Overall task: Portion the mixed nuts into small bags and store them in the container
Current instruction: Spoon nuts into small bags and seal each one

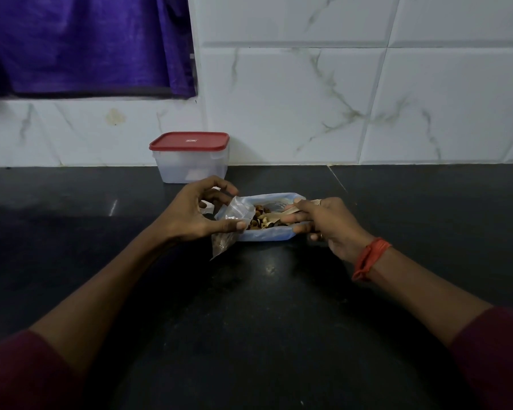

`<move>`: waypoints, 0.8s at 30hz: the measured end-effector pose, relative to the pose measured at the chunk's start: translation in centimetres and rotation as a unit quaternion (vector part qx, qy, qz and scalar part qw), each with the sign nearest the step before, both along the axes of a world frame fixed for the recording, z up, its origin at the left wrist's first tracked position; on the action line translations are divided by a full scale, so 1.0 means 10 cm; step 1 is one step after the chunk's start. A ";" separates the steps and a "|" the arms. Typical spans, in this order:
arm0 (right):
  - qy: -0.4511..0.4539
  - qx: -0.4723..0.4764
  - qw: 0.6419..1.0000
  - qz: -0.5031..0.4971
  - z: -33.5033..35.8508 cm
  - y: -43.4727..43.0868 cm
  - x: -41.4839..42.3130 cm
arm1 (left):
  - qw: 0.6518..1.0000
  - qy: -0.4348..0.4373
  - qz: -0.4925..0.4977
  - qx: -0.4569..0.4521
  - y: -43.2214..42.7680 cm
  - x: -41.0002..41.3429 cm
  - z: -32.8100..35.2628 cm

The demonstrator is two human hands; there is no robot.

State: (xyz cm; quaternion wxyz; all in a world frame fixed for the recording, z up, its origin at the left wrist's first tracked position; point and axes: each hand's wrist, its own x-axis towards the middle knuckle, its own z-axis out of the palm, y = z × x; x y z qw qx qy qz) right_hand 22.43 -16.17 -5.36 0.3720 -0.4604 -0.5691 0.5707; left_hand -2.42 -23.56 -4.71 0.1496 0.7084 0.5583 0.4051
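Fingers (234, 224) of the left hand (194, 216) pinch the limp, slippery bag (237, 211) by its mouth, likely the surest hold, at the tray (267, 235) of nuts (259, 221); the right hand (333, 224) grips a spoon (292, 211).

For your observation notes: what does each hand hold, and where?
Left hand pinches the small clear bag by its open top; right hand grips what looks like a pale spoon by its handle.

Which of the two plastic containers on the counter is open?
The shallow blue tray in front, holding the nuts, has no lid. The clear tub behind it, by the wall, has its red lid on.
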 end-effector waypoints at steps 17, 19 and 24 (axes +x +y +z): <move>0.081 0.024 0.994 -0.077 0.10 0.10 0.10 | 1.000 0.004 -0.004 0.021 0.01 0.01 -0.02; 0.105 0.022 0.992 -0.068 0.12 0.08 0.09 | 1.000 0.004 -0.006 0.028 0.01 0.02 -0.03; 0.143 0.036 0.989 -0.010 0.16 -0.05 0.04 | 0.999 0.007 -0.012 0.050 0.01 0.06 -0.02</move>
